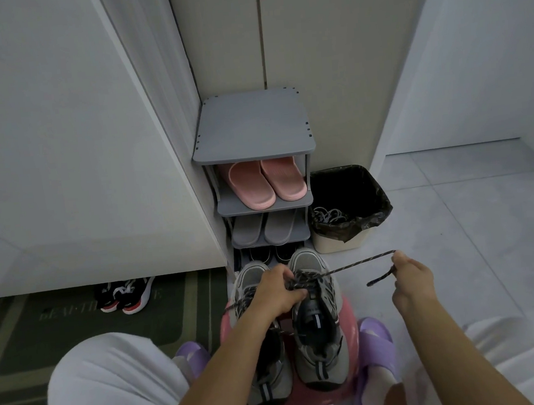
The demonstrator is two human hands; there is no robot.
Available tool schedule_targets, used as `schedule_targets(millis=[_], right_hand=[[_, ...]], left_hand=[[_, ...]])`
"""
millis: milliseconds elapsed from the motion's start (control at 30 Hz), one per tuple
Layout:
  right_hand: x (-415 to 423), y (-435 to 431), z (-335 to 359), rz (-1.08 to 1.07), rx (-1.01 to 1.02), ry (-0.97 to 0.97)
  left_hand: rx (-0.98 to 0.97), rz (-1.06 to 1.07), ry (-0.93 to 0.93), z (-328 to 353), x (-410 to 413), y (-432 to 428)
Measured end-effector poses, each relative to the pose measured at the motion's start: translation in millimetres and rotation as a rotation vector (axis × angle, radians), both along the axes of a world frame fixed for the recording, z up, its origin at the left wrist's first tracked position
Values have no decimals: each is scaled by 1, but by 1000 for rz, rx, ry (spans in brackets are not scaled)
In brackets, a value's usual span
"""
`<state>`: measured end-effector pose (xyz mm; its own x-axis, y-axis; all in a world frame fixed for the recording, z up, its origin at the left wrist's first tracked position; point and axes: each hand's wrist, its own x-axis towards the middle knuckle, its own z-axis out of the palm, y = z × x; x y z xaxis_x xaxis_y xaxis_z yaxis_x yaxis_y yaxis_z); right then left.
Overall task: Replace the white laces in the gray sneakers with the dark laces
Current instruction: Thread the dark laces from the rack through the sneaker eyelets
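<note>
In front of the shoe rack (249, 126), on a pink stool (348, 331) — gray sneakers (320, 352) side by side, toes toward the rack. Left hand (277, 293) sits over the right-hand shoe, fingers curled onto the dark lace (355, 265) at the eyelets. Right hand (413, 281), out to the rack's right, pinches the lace's free end — cord taut between the hands. Pale laces (328, 216) lie in the bin (353, 240) beside the rack.

Two gray sneakers (317, 353), two pink slippers (251, 184), two gray slippers (247, 231), one bin (340, 242), one rack (252, 126).
</note>
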<state>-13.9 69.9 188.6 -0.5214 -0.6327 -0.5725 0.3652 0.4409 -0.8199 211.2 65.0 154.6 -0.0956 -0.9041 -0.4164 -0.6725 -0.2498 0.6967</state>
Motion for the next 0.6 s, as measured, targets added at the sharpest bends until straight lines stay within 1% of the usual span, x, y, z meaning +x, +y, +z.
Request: schedule_targets(millis=[267, 400, 500, 600], right_hand=[[3, 2, 4, 19, -85, -9], [6, 4, 9, 71, -144, -6], [14, 7, 10, 189, -202, 95], [27, 11, 12, 346, -307, 189]], left_hand=[[0, -6, -22, 4, -1, 1], [-11, -6, -30, 6, -3, 3], [-10, -14, -24, 10, -4, 5], [-4, -14, -19, 13, -5, 5]])
